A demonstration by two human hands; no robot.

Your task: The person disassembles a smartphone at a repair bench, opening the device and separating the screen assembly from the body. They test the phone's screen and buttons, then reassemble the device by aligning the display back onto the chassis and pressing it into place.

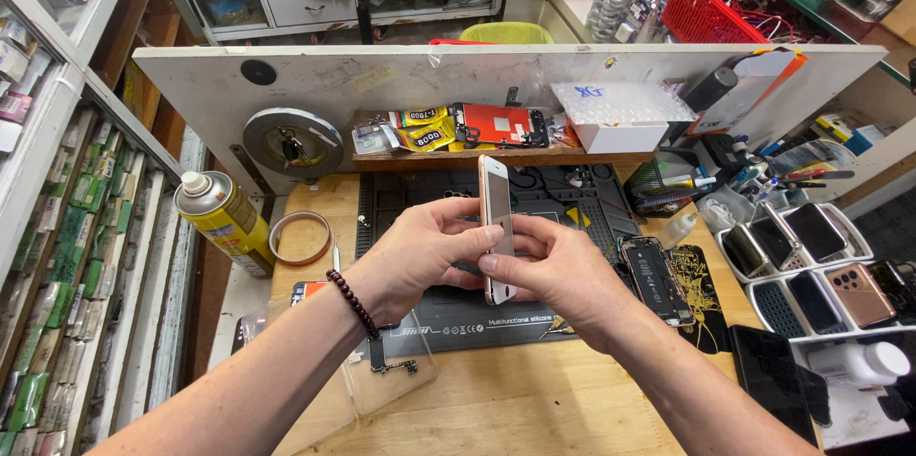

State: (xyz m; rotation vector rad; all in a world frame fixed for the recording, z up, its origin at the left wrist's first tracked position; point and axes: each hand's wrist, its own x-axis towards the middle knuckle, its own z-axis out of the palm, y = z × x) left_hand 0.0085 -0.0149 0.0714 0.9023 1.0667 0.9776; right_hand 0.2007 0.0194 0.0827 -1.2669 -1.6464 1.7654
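Observation:
A slim rose-gold phone [495, 198] stands on edge above the dark silicone work mat [477, 322]. Both my hands grip it at its lower half. My left hand [420, 256], with a dark bead bracelet on the wrist, pinches the phone's left side between thumb and fingers. My right hand [549, 270] presses its thumb and fingers on the right side. The phone's top end sticks up free above my fingers.
An opened phone body [654, 277] lies on the mat to the right. A yellow spray can [227, 220] and a tape roll [301, 237] sit at left. White trays [863, 256] holding several phones stand at right, a white bottle [863, 362] below them. A shelf [477, 156] carries small parts.

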